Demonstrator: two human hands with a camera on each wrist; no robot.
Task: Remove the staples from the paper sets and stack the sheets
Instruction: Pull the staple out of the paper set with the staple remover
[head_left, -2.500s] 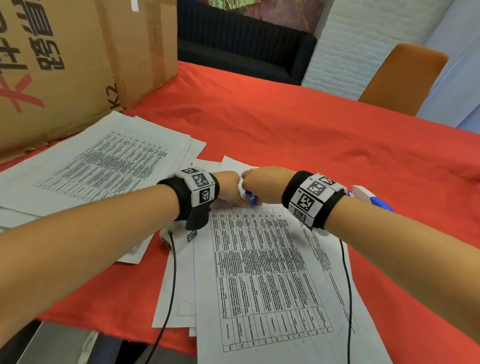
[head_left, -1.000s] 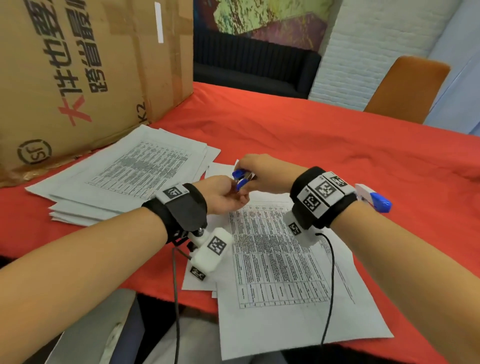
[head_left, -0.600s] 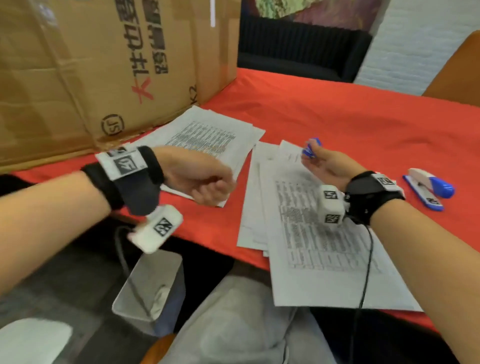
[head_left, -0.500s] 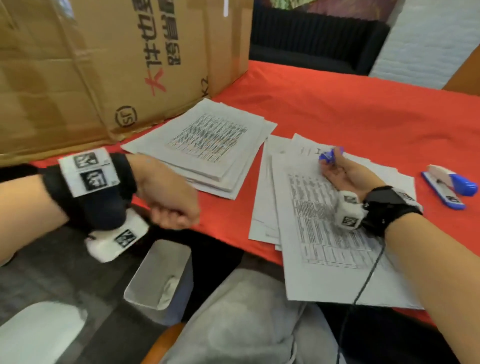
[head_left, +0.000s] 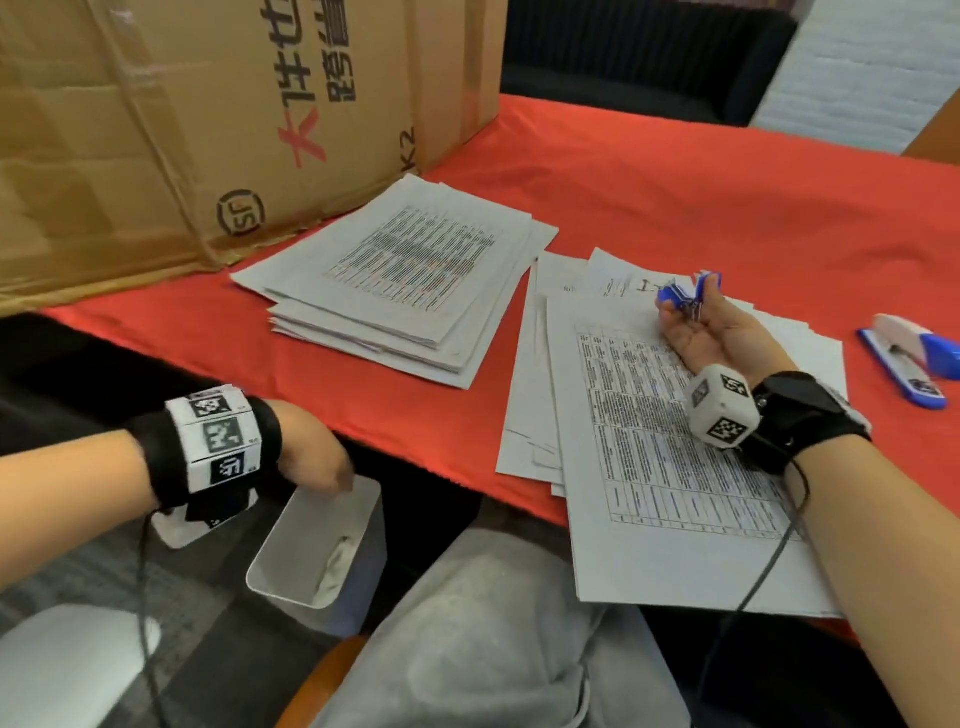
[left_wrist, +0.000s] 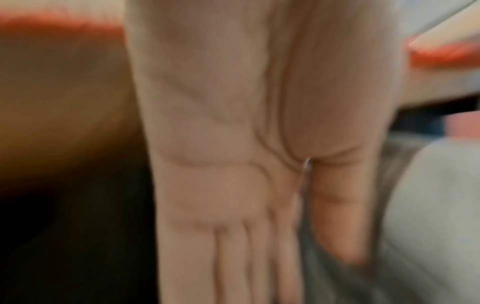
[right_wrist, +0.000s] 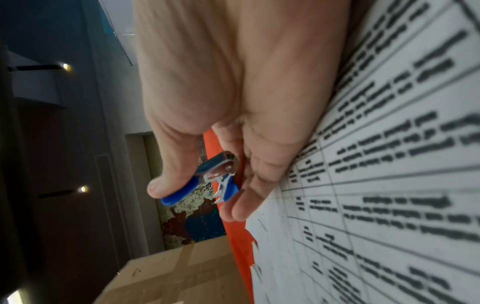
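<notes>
My right hand (head_left: 693, 317) lies palm up on the top paper set (head_left: 675, 447), thumb and fingers curled round a blue staple remover (head_left: 687, 297). In the right wrist view the staple remover (right_wrist: 207, 181) sits between thumb and fingers with its metal claws showing. My left hand (head_left: 327, 467) hangs below the table edge over a white bin (head_left: 283, 577). Its fingers (left_wrist: 233, 257) are straight in the blurred left wrist view, and a thin staple (left_wrist: 307, 165) shows at the crease beside the thumb. A stack of loose sheets (head_left: 410, 280) lies left of the paper sets.
A big cardboard box (head_left: 208, 130) stands on the red tablecloth (head_left: 675, 182) behind the stack. A white and blue stapler (head_left: 909, 358) lies at the right. The bin holds crumpled white scraps, beside the person's grey-clad lap (head_left: 493, 649).
My left hand left the staple remover, swung down and left off the table to above the bin, and its fingers straightened. My right hand turned palm up and settled on the paper set.
</notes>
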